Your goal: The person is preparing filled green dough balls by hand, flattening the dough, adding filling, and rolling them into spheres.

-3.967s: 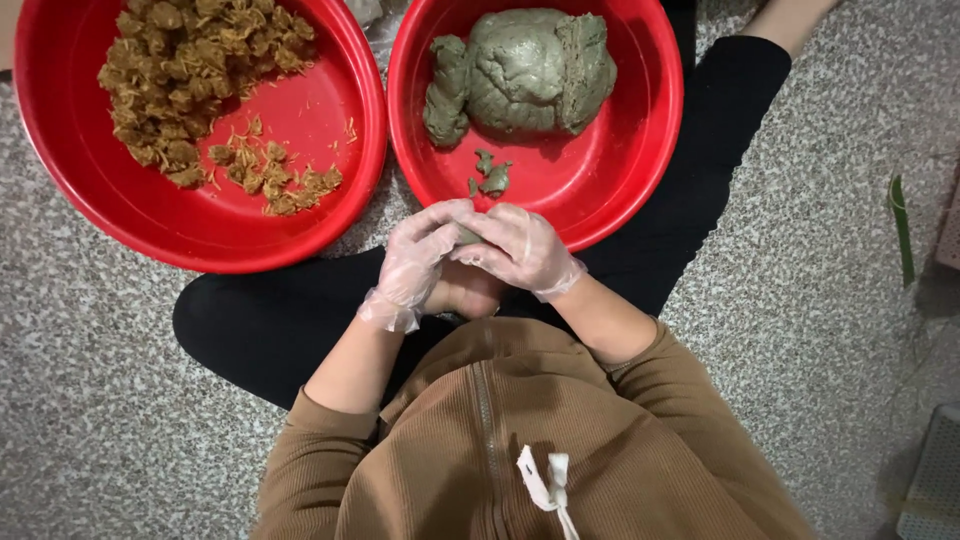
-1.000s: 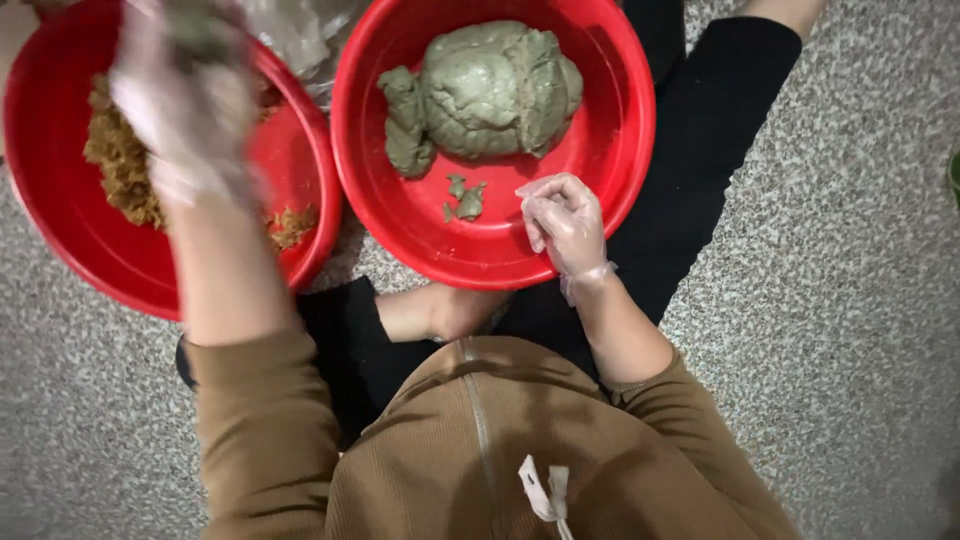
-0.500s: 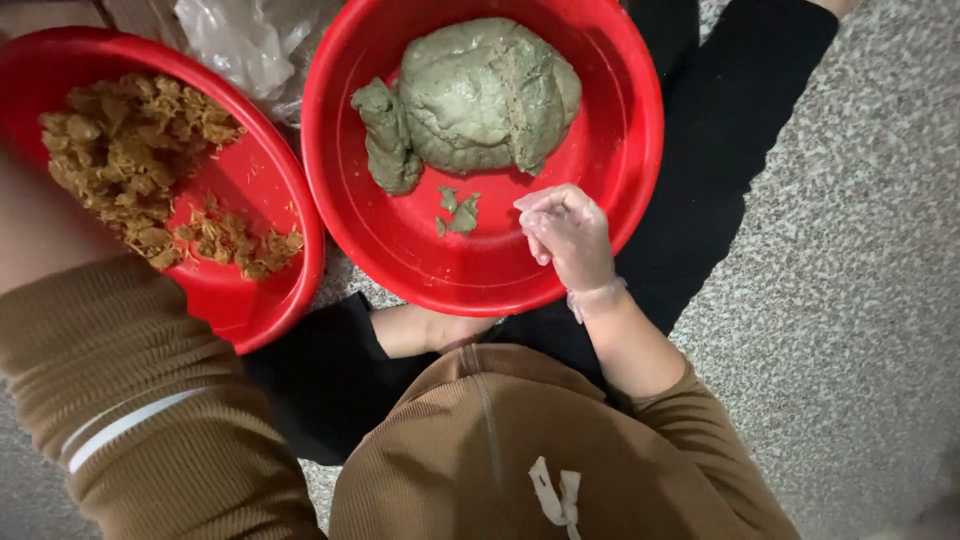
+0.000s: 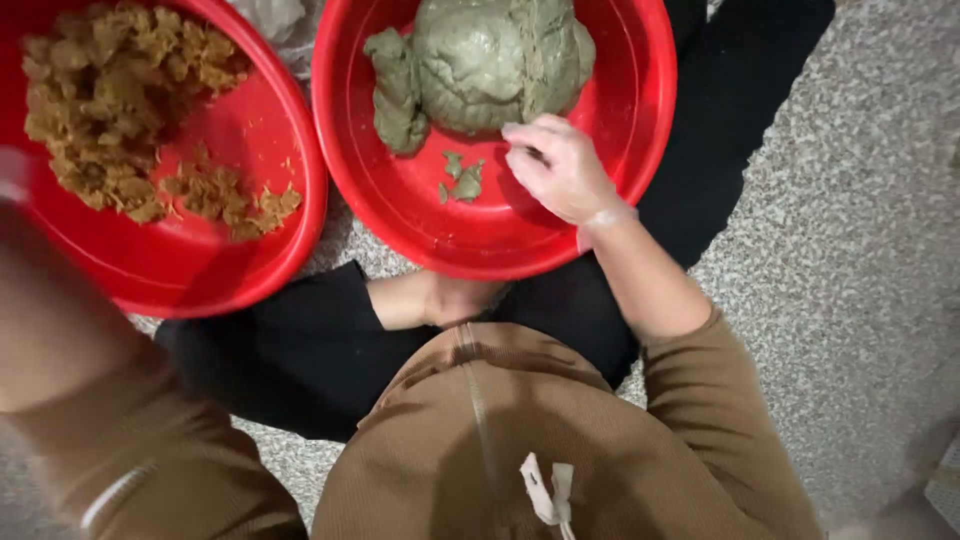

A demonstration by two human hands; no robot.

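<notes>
2 red bowls sat on the floor. The right bowl (image 4: 640, 180) held a big green dough lump (image 4: 490, 60) at 12 o'clock, probably soft, heavy and sticky; pinching its lower edge looked easiest. The gloved right hand (image 4: 560, 170) touched that edge, fingers curled, grip unclear. The left hand was out of view; only its sleeve (image 4: 130, 460) showed.

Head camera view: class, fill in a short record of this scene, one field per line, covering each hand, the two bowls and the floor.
right hand: gloved, inside the right red bowl, at the green dough's edge
green dough: one big lump, small scraps beside it
left hand: out of view; only a blurred sleeve shows
left red bowl: holds brown crumbly filling
floor: grey speckled
</notes>
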